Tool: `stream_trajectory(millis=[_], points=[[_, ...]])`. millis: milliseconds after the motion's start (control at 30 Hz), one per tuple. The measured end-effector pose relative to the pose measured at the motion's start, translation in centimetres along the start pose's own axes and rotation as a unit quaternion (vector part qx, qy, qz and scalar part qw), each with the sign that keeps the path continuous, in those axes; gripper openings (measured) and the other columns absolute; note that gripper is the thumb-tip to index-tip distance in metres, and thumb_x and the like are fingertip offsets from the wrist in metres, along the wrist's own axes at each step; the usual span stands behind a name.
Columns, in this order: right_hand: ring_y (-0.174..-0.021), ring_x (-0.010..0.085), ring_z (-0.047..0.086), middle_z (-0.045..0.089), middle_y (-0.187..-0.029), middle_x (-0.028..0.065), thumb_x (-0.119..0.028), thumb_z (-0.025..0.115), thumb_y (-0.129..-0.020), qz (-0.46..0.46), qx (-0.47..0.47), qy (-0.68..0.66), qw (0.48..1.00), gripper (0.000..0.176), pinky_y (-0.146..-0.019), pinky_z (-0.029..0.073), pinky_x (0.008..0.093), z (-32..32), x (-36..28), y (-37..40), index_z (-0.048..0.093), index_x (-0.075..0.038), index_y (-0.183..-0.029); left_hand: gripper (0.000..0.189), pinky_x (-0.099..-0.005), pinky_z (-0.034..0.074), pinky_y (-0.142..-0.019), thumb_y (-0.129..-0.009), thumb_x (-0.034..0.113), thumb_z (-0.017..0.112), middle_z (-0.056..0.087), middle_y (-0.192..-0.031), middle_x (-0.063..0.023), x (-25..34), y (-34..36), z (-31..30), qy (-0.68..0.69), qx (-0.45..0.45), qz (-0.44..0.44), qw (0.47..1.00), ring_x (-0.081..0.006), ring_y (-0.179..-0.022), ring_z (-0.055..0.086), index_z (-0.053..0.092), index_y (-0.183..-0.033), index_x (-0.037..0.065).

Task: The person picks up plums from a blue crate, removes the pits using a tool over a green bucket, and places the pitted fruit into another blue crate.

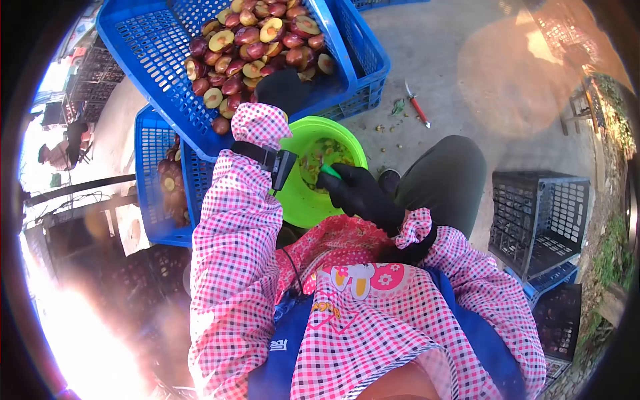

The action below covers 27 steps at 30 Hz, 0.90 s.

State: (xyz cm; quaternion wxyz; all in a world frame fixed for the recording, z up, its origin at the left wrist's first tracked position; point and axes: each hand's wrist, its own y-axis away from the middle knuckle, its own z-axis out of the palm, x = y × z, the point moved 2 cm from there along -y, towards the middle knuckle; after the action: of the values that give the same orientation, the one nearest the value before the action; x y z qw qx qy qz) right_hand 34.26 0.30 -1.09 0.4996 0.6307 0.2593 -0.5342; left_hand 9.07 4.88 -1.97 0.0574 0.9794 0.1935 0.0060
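My left hand (281, 90), in a black glove, reaches over the front edge of a tilted blue crate (150, 43) of halved plums (248, 52); its fingers are too dark to make out. In a black glove too, my right hand (363, 195) is closed round a green-handled tool (330, 171) above the lime green basin (287, 201). The tool's far end points into the basin. Small yellowish and brown scraps (320, 157) lie at the basin's bottom.
Another blue crate (157, 220) with plums stands at the left. A red-handled knife (418, 110) lies on the concrete floor beside scattered bits. An empty black crate (540, 220) stands at the right. A person (63, 152) is at the far left.
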Motion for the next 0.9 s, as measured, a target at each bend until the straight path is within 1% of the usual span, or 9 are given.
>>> stream_trajectory(millis=[33,167,233,333,433,533,633,767,900], points=[[-0.059,0.0128,0.059,0.065,-0.072,0.0077,-0.04,0.058,-0.094,0.07,0.01,-0.062,0.996,0.041,-0.055,0.045,0.03,-0.3,-0.4,0.2,0.064,-0.001,-0.105,0.049,-0.0483,0.05,-0.082,-0.088,0.045,0.055,0.066,-0.105,-0.0224,0.2,0.0,-0.2,0.014,-0.05,-0.082,0.995,-0.0369,-0.094,0.065,0.058,-0.117,0.006],[-0.061,0.0087,0.058,0.065,-0.074,0.0045,-0.038,0.062,-0.092,0.075,0.07,-0.116,0.988,0.041,-0.054,0.045,0.025,-0.8,-0.3,0.0,0.062,-0.002,-0.111,0.053,-0.0453,0.054,-0.076,-0.08,0.045,0.067,0.069,-0.098,-0.0203,-2.3,2.2,-1.5,0.28,0.015,-0.022,0.96,-0.0351,-0.091,0.068,0.061,-0.11,0.002],[-0.061,0.0118,0.059,0.064,-0.075,0.0056,-0.036,0.067,-0.088,-0.025,0.161,-0.177,0.971,0.043,-0.055,0.046,0.0281,-0.5,0.5,-0.2,0.061,-0.002,-0.113,0.048,-0.0302,0.053,-0.074,-0.083,0.024,0.071,0.068,-0.102,-0.0111,-0.7,7.3,-3.8,0.531,0.123,-0.094,0.833,-0.0184,-0.085,0.065,0.059,-0.124,0.002],[-0.064,0.0167,0.062,0.065,-0.079,0.0077,-0.034,0.071,-0.084,-0.208,0.268,-0.05,0.939,0.044,-0.058,0.048,0.033,0.0,1.3,-1.6,0.061,-0.001,-0.112,0.039,-0.0283,0.049,-0.086,-0.094,0.024,0.059,0.065,-0.11,-0.0063,2.1,14.0,-2.0,0.702,-0.01,-0.166,0.692,-0.0139,-0.097,0.061,0.057,-0.127,0.002],[-0.072,0.0208,0.065,0.067,-0.084,0.0118,-0.031,0.072,-0.082,-0.143,0.194,0.084,0.967,0.042,-0.065,0.049,0.0366,-0.6,0.8,-1.0,0.062,0.0,-0.109,0.044,-0.0287,0.048,-0.089,-0.101,0.037,0.047,0.062,-0.115,-0.0065,5.7,18.3,1.1,0.817,-0.028,-0.186,0.545,-0.0153,-0.101,0.061,0.056,-0.125,0.001],[-0.077,0.0234,0.067,0.068,-0.086,0.015,-0.03,0.07,-0.083,-0.053,0.085,0.042,0.994,0.037,-0.068,0.05,0.0377,-1.2,-0.2,-0.4,0.064,0.0,-0.104,0.048,-0.0288,0.05,-0.088,-0.103,0.041,0.042,0.062,-0.115,-0.0077,5.8,20.5,2.2,0.851,-0.131,-0.181,0.475,-0.0162,-0.103,0.062,0.053,-0.128,0.002],[-0.077,0.0238,0.067,0.067,-0.085,0.0156,-0.027,0.068,-0.084,-0.099,0.075,0.049,0.991,0.033,-0.067,0.049,0.038,-1.9,-0.3,-0.6,0.065,0.0,-0.102,0.047,-0.0285,0.052,-0.087,-0.102,0.04,0.042,0.062,-0.116,-0.0085,6.7,22.0,2.2,0.887,-0.13,-0.2,0.396,-0.0171,-0.102,0.063,0.052,-0.129,0.002],[-0.072,0.0357,0.067,0.067,-0.078,0.0179,-0.037,0.067,-0.086,-0.155,0.212,0.204,0.943,0.034,-0.064,0.05,0.045,-1.6,-1.1,-0.2,0.065,-0.004,-0.096,0.047,-0.0307,0.052,-0.09,-0.102,0.038,0.044,0.059,-0.121,-0.0102,6.9,22.1,1.7,0.874,-0.105,-0.193,0.433,-0.0198,-0.103,0.063,0.048,-0.132,0.002],[-0.07,0.0402,0.064,0.065,-0.073,0.0186,-0.043,0.063,-0.088,-0.169,0.163,0.277,0.932,0.038,-0.063,0.05,0.0485,-1.0,-1.8,1.3,0.065,-0.005,-0.093,0.046,-0.0322,0.05,-0.091,-0.102,0.036,0.044,0.058,-0.122,-0.01,6.2,21.3,2.3,0.862,-0.05,-0.138,0.485,-0.0204,-0.105,0.061,0.047,-0.133,0.003]])
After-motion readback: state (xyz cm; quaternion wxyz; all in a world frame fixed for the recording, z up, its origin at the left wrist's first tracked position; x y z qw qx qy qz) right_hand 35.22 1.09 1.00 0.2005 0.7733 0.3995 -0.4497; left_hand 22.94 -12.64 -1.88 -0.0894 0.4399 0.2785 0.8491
